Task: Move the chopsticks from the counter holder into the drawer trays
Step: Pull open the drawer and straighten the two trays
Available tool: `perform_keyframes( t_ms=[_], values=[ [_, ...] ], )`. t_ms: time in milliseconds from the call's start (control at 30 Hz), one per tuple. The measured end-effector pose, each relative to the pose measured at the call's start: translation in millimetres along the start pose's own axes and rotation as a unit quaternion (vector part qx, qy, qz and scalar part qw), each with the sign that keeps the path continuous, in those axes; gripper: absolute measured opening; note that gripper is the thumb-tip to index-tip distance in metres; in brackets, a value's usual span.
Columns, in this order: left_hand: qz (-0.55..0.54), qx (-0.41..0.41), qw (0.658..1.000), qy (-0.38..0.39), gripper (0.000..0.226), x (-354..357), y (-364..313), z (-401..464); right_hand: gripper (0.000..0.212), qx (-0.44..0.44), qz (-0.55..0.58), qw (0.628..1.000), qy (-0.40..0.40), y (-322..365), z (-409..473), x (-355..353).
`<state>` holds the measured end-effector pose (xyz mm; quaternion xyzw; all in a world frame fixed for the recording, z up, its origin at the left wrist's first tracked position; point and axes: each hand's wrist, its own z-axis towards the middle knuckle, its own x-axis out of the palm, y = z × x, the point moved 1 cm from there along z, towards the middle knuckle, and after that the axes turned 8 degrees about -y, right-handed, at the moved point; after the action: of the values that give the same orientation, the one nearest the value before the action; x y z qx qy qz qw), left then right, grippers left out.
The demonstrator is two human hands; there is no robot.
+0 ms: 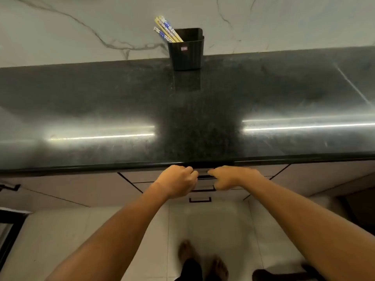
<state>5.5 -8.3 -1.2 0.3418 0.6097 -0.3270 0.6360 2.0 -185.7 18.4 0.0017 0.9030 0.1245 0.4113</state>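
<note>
Several chopsticks point(166, 30) with blue-and-white patterned tops lean left out of a black plastic holder point(186, 50). The holder stands at the back of the dark stone counter point(121, 102), against the marble wall. Just below the counter's front edge, my left hand point(177, 180) and my right hand point(228, 177) sit side by side at the top drawer front. The fingers of both curl round the ends of its dark handle point(204, 176). The drawer looks closed, and its trays are hidden.
Two more drawer handles point(200, 199) sit below the top one. Pale cabinet fronts point(71, 191) run left and right under the counter. My bare feet point(203, 260) stand on a light tiled floor. A dark appliance edge point(8, 230) is at the lower left.
</note>
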Motion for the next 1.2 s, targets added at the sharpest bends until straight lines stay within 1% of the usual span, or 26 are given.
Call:
perform_keyframes(
  t_ms=[67,100,167,233,367,433,500,567,800,967,1200],
  values=[
    [-0.013,-0.057,0.997,0.039,0.024,10.7,-7.2,5.7,0.062,0.009,0.007,1.0,0.004,-1.7,2.1,7.8],
    [-0.031,-0.101,0.992,0.065,0.029,16.9,-11.1,6.6,0.061,0.011,0.01,1.0,0.005,-4.8,4.9,14.9],
    [-0.062,-0.152,0.983,0.083,0.042,28.3,-17.0,8.1,0.057,0.008,0.016,1.0,-0.006,-9.5,8.5,26.0],
    [-0.079,-0.178,0.975,0.108,0.052,43.5,-20.7,7.6,0.055,0.01,0.013,1.0,-0.026,-12.6,11.2,34.9],
    [-0.14,-0.224,0.957,0.117,0.059,58.1,-27.0,8.7,0.071,0.0,0.014,0.998,-0.063,-16.7,23.2,50.4],
    [-0.16,-0.239,0.948,0.138,0.061,64.6,-25.8,8.2,0.076,0.001,0.019,0.998,-0.063,-20.0,30.4,57.4],
    [-0.164,-0.248,0.941,0.164,0.063,71.3,-22.3,6.4,0.079,0.015,0.016,0.998,-0.056,-23.0,37.1,65.7],
    [-0.161,-0.251,0.939,0.17,0.063,76.2,-20.6,4.6,0.08,0.027,0.009,0.998,-0.051,-24.5,41.5,70.0],
    [-0.182,-0.27,0.935,0.14,0.063,82.1,-23.5,0.7,0.077,0.03,-0.026,0.998,-0.053,-23.8,46.5,77.2],
    [-0.169,-0.251,0.944,0.132,0.06,84.6,-29.7,-7.7,0.078,0.018,-0.049,0.997,-0.051,-22.4,41.1,84.2],
    [-0.158,-0.241,0.95,0.12,0.056,76.3,-49.7,-23.4,0.087,-0.018,-0.082,0.995,-0.054,-21.6,17.1,98.6]
  ],
)
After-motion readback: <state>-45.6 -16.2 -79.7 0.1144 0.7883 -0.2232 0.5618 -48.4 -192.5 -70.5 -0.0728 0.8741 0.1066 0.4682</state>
